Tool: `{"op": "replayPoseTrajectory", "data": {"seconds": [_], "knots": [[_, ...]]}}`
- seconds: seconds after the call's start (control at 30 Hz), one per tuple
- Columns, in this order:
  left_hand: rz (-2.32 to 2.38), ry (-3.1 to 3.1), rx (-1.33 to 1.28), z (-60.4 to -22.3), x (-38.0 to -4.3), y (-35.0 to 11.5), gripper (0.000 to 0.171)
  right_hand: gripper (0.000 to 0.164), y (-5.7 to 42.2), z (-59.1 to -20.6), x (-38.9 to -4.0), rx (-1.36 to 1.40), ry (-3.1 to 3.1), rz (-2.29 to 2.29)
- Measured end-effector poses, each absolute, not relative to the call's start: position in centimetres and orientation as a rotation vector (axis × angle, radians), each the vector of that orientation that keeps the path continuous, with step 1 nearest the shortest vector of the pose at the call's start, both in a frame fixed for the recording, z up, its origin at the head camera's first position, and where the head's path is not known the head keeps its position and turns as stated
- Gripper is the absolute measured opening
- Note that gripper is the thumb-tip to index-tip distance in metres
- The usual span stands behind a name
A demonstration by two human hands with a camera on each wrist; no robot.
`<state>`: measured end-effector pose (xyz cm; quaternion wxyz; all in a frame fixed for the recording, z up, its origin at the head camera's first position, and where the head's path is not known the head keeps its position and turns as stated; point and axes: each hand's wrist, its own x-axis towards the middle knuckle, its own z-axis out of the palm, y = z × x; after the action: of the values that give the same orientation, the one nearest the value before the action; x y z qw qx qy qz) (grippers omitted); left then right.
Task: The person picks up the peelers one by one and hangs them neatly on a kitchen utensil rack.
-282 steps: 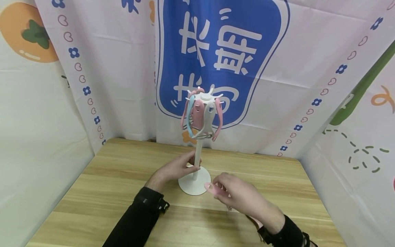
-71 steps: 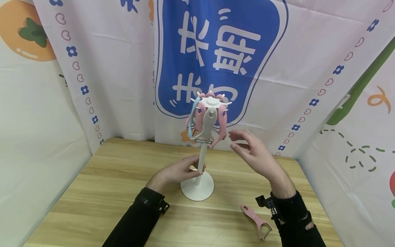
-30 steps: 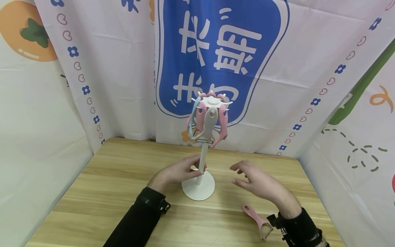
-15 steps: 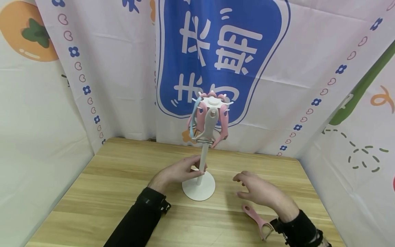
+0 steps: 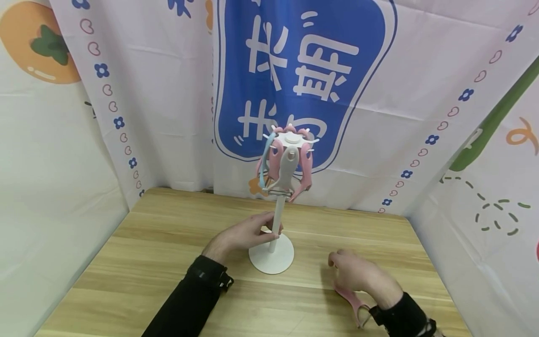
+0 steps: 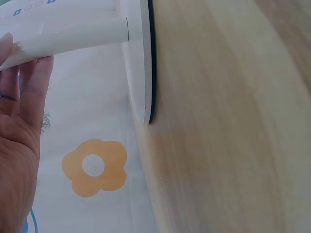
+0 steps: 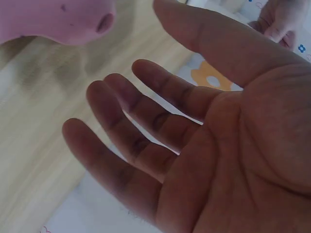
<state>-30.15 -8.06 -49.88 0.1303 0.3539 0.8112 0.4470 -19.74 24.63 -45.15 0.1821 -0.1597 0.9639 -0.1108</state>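
Note:
A white stand [image 5: 280,217] rises from a round base [image 5: 283,262] and carries several hanging peelers at its top. My left hand [image 5: 242,234] pinches the pole low down; in the left wrist view, thumb and fingers hold the pole [image 6: 82,36] from either side. Over the handle of a pink peeler [image 5: 355,306] lying on the table is my right hand [image 5: 360,274], partly covering it from the head camera. From the right wrist, the peeler's handle end [image 7: 63,19] shows apart from the loosely bent fingers [image 7: 109,160], with nothing in the palm.
On the rack hang a grey peeler [image 5: 288,166], a blue one [image 5: 265,159] and several pink ones, including one [image 5: 305,168] at the right. The wooden table [image 5: 139,271] ends at a printed white curtain [image 5: 177,140] behind the stand.
My right hand has come down from beside the rack to the loose peeler, which once lay under the right forearm. The peeler held earlier has left that hand. My left hand stays on the pole.

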Motion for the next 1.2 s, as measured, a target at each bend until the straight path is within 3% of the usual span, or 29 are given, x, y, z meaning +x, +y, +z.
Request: {"op": "replayPoseTrajectory", "data": {"seconds": [0.23,0.6,0.97,1.2], "knots": [[1.294,2.360,1.016,-49.9,-30.2,-8.1,0.024,0.030,24.8,-45.7,-19.4,-0.427,2.718,-0.182],[1.291,2.358,1.020,-49.7,-30.1,-8.0,0.023,0.038,25.1,-45.8,-18.6,-0.364,2.684,-0.108],[1.294,2.358,1.010,-49.9,-30.1,-8.1,0.025,0.023,25.2,-46.5,-19.1,-0.474,2.666,-0.145],[1.296,2.357,1.014,-49.9,-30.2,-8.1,0.026,0.024,25.5,-46.6,-19.4,-0.550,2.623,-0.245]]}}
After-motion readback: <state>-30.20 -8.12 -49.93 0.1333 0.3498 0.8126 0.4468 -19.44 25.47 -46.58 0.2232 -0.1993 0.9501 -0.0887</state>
